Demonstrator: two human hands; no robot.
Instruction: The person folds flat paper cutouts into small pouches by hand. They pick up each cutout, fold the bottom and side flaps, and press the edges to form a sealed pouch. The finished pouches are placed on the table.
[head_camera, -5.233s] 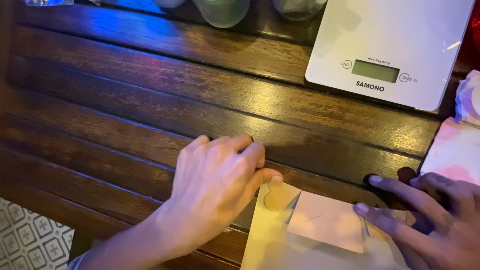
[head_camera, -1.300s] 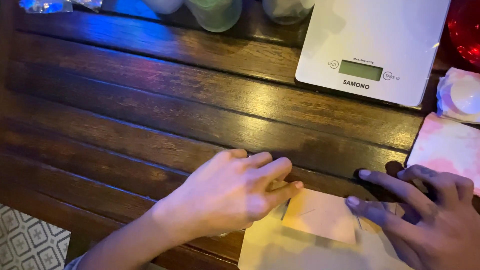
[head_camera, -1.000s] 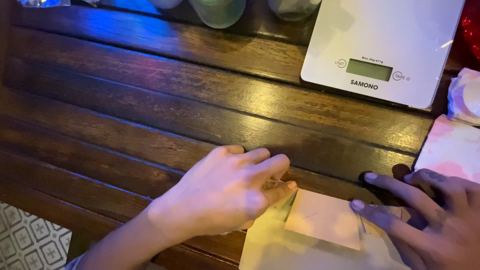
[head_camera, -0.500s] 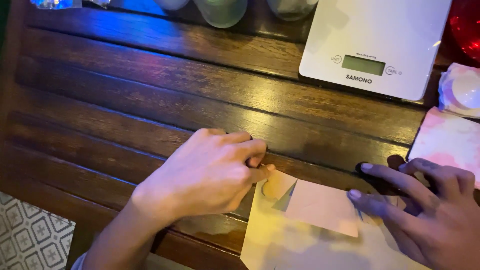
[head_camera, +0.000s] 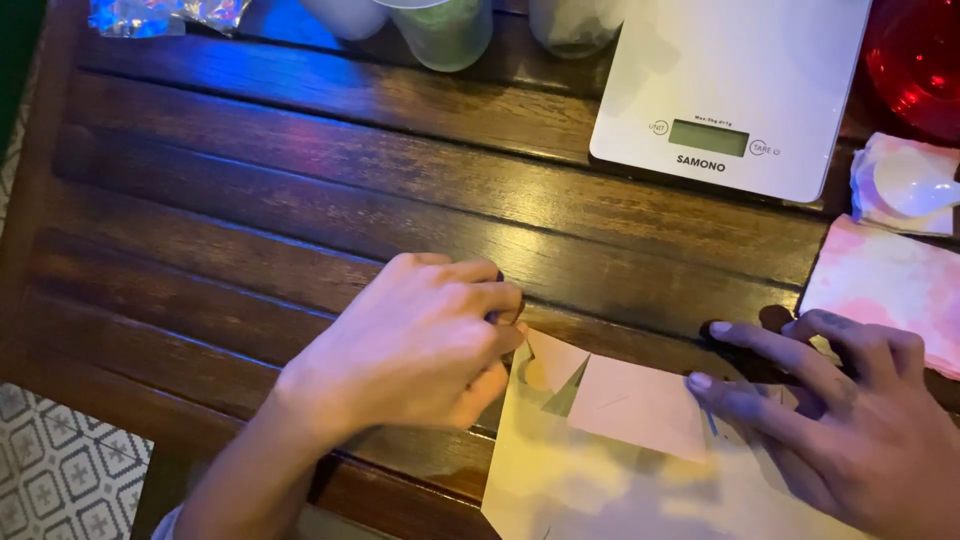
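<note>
Left hand (head_camera: 420, 350) lies on the dark wooden desk (head_camera: 250, 230) with its fingers curled in, and the fingertips pinch a small folded corner (head_camera: 553, 358) of the pale paper sheet (head_camera: 620, 480). The corner stands up a little from the sheet, just at the top left of it. Right hand (head_camera: 850, 420) is more flat: two long fingers are stretched to the left, and their tips press on the right edge of a pink folded flap (head_camera: 640, 405) that lies on the sheet. The other fingers of this hand are bent, and something dark shows under them, but it cannot be told what it is. So the left hand is closed on the paper corner, and the right hand holds nothing, it only presses down.

The paper sheet rests at the near edge of the desk, between both hands, and its lower part goes out of view.

Farther on the desk, a white kitchen scale (head_camera: 735, 90) with a small grey display stands at the upper right. Beside it on the right is a red glass thing (head_camera: 920, 60), and under this a crumpled white tissue (head_camera: 900, 185) and a pink and white napkin (head_camera: 885, 290). Pale cups (head_camera: 445, 30) stand along the far edge, and a shiny foil wrapper (head_camera: 165, 15) lies at the far left corner. A patterned tile floor (head_camera: 60, 460) shows below the desk at the left.
</note>
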